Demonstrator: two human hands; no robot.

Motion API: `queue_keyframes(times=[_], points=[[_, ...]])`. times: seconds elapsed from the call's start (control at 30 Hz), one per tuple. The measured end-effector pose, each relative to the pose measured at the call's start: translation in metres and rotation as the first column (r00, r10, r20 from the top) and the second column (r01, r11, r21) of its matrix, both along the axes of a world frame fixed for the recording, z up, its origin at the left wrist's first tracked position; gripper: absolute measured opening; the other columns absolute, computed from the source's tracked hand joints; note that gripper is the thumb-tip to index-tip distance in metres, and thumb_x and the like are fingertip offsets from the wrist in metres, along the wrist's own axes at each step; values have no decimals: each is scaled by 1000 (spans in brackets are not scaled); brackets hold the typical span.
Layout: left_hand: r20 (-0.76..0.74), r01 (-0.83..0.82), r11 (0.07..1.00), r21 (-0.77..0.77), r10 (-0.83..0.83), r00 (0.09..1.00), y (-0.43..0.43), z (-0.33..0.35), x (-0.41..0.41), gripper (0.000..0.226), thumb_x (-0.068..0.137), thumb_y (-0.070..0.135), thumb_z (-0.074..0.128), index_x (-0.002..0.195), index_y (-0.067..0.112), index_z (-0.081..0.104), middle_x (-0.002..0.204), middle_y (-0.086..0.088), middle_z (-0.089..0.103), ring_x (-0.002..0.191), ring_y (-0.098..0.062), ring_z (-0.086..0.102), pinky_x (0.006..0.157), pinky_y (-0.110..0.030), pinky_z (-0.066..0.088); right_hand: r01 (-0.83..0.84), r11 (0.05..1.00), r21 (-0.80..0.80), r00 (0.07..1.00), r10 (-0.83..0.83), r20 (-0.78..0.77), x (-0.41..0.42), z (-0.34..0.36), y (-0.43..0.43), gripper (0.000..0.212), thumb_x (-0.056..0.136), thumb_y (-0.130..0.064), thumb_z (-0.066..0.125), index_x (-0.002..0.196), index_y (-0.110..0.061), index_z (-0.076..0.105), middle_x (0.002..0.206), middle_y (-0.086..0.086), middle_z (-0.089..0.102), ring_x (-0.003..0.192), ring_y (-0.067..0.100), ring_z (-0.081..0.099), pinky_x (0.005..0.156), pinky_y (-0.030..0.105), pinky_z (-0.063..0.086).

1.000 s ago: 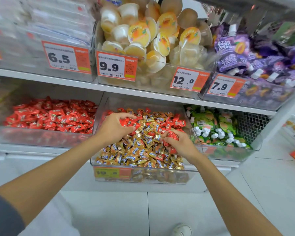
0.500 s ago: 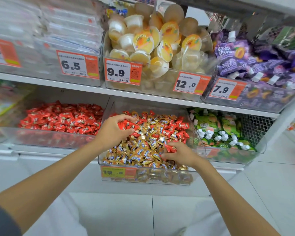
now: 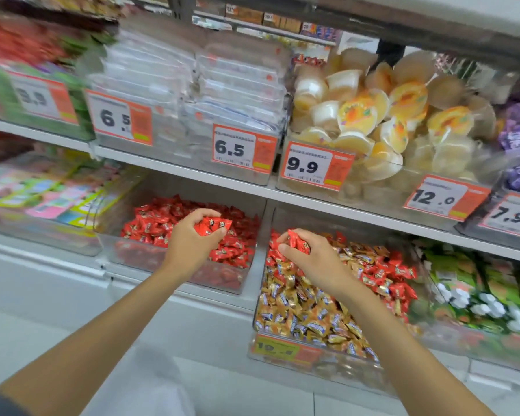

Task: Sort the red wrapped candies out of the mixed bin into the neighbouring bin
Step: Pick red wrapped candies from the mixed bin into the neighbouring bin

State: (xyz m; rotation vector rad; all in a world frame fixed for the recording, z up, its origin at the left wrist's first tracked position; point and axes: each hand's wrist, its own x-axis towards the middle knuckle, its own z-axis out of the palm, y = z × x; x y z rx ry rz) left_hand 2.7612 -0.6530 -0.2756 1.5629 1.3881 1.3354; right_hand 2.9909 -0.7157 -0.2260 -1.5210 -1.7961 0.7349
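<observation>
Head view: left hand (image 3: 189, 244) grips a fistful of reds (image 3: 212, 225) over red bin (image 3: 132, 253), not yet dropped; right hand (image 3: 312, 259) pinches more above mixed bin (image 3: 327, 367) left edge. Many reds remain among the golds (image 3: 306, 313), so I judge it far from done

Mixed bin (image 3: 342, 370) just right of the neighbouring bin (image 3: 132, 256)

A blurred 9.9 was caught on the far-left tag (image 3: 39, 99). 6.5 was read on the second tag (image 3: 119, 120), then again on the third tag (image 3: 242, 149). 9.9 was shown on the fourth tag (image 3: 315, 166), 12.0 on the fifth tag (image 3: 445, 199), both on the jelly-cup bin (image 3: 373, 187). 7.9 was spotted on the rightmost tag (image 3: 511, 217). On the mixed bin (image 3: 342, 370), only 19 was legible on the yellow label (image 3: 278, 348).
</observation>
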Motion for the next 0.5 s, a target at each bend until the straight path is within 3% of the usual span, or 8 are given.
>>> queue_keyframes(times=[0.1,0.17,0.23,0.33,0.4,0.43,0.5], points=[[-20,-130,991,0,130,991,31,-7,-44,29,79,18,75,107,23,67,107,5,68,97,-17,63,91,-32,48,-28,998,54,1000,27,8,-49,-4,46,5,91,-27,65,94,-23,65,82,-2,66,66,5,55,66,26,45],[-76,-195,981,-22,193,978,56,-11,-67,39,79,23,76,116,24,63,112,2,68,100,-18,64,91,-31,47,-37,995,93,997,30,74,-78,-14,80,13,91,-30,65,102,-23,64,87,-6,66,72,4,57,70,27,44],[-128,-146,983,-109,132,983,79,-15,-84,66,75,34,80,134,24,53,127,0,62,114,-15,59,97,-27,43,-66,993,102,988,51,143,-100,-24,109,34,88,-33,67,120,-23,60,110,-6,66,98,8,61,86,24,44],[-296,8,948,-319,-108,949,99,-23,-102,117,53,69,74,152,32,23,157,-2,27,146,-18,18,117,-34,19,-203,971,-129,965,221,144,-115,-42,144,86,80,-38,77,151,-29,28,146,-7,44,136,10,38,110,15,28],[-449,-7,928,-373,-174,876,105,-28,-113,123,40,83,56,150,44,17,162,5,9,149,-26,-3,119,-45,7,-229,952,-202,936,272,223,-114,-53,160,110,71,-52,79,154,-34,10,160,-3,22,148,12,13,121,30,16],[-457,-6,932,-362,-172,872,106,-31,-118,120,41,82,56,149,45,18,162,6,8,149,-26,-5,119,-46,6,-220,955,-198,927,268,261,-110,-58,165,115,66,-59,78,154,-35,8,162,-1,15,150,12,7,122,35,13],[-423,6,960,-280,-129,897,106,-38,-126,110,50,74,64,148,39,30,160,2,20,149,-23,9,120,-41,13,-218,963,-159,926,256,278,-103,-59,164,111,67,-58,78,154,-31,14,161,-3,19,148,10,13,122,31,14]])
